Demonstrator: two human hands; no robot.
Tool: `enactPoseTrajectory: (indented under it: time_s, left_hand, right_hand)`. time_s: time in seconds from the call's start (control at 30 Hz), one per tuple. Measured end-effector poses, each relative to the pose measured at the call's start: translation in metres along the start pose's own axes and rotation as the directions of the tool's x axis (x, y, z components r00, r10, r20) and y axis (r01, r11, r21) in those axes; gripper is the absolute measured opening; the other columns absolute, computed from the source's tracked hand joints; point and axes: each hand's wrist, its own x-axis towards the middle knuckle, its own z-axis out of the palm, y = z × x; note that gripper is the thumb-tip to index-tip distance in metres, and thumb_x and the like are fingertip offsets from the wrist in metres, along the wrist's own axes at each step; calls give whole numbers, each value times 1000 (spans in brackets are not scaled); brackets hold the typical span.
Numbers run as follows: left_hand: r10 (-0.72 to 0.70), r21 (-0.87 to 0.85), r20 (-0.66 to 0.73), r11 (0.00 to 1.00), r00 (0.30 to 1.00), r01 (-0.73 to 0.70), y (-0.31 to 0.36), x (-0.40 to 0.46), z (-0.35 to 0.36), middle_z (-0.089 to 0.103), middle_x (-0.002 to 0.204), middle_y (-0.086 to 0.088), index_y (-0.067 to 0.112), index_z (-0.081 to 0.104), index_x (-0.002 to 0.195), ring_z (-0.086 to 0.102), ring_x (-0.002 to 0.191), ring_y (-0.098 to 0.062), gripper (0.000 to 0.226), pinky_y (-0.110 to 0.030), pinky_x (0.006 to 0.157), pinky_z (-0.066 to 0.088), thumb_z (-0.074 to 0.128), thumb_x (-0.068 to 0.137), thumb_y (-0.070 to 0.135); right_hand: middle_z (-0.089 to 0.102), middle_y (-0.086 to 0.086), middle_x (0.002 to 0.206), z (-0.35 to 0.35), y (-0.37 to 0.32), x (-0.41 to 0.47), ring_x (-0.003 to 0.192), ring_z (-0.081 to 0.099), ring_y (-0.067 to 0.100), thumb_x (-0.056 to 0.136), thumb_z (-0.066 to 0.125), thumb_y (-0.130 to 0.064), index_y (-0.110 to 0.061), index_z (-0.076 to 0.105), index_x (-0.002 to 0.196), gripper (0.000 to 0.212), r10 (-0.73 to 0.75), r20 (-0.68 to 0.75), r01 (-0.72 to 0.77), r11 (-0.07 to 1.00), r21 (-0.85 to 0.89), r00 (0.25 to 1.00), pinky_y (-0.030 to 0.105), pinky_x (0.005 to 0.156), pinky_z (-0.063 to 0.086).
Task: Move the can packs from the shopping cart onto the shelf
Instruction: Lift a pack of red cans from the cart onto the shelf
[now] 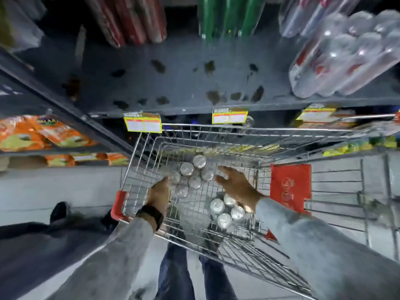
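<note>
A person looks straight down into a wire shopping cart parked against a dark metal shelf. Both arms, in grey sleeves, reach into the basket.

The left hand, with a dark watch on its wrist, is at the near left edge of a can pack whose silver tops face up. Its fingers touch or nearly touch the pack's side; whether they have closed on it cannot be told, because the picture is blurred.

The right hand is spread, fingers apart, palm turned toward the same pack, just to that pack's right and holding nothing. Directly beneath the right wrist, partly hidden by it, sits a second can pack on the basket floor.

Beyond both hands, past the cart's far rim, the shelf board is bare and stained in the middle. Farther ahead of the right hand lie wrapped clear bottles; green bottles and red packs stand at the back. Yellow price tags hang on the shelf edge.
</note>
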Motion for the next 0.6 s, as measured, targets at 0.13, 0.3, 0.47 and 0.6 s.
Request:
enactPoseTrajectory:
  time_s: [0.13, 0.3, 0.47, 0.6]
  left_hand:
    - [-125, -192, 54, 972, 991, 133, -12, 30, 5, 30, 162, -30, 10, 68, 116, 27, 150, -52, 47, -59, 124, 17, 42, 105, 48]
    - [-128, -288, 26, 949, 991, 130, -15, 53, 13, 50, 75, 0, 20, 55, 76, 45, 64, -15, 42, -38, 88, 49, 39, 107, 42]
    - [-135, -277, -68, 954, 988, 111, -11, 45, 16, 58, 82, -4, 9, 68, 97, 52, 71, -20, 31, -28, 66, 41, 44, 107, 25]
    - [-141, -289, -64, 950, 988, 117, -4, 34, 6, 60, 98, -8, 9, 64, 85, 50, 101, -21, 29, -34, 84, 40, 46, 106, 18]
  right_hand:
    - [76, 5, 96, 18, -1, 62, 95, 68, 25, 92, 67, -12, -13, 74, 91, 7, 177, -88, -158, 970, 184, 980, 31, 80, 53]
    - [70, 12, 97, 27, -5, 100, 86, 64, 24, 94, 60, 3, 13, 70, 114, 25, 297, -92, -258, 919, 296, 951, 27, 67, 56]
    - [69, 23, 132, 37, -14, 106, 106, 67, 29, 100, 56, -6, 6, 67, 127, 31, 357, -21, -328, 879, 347, 934, 28, 74, 53]
    - [66, 28, 135, 36, -17, 87, 101, 61, 23, 99, 58, -10, 4, 66, 127, 33, 364, -5, -337, 866, 370, 931, 40, 87, 54]
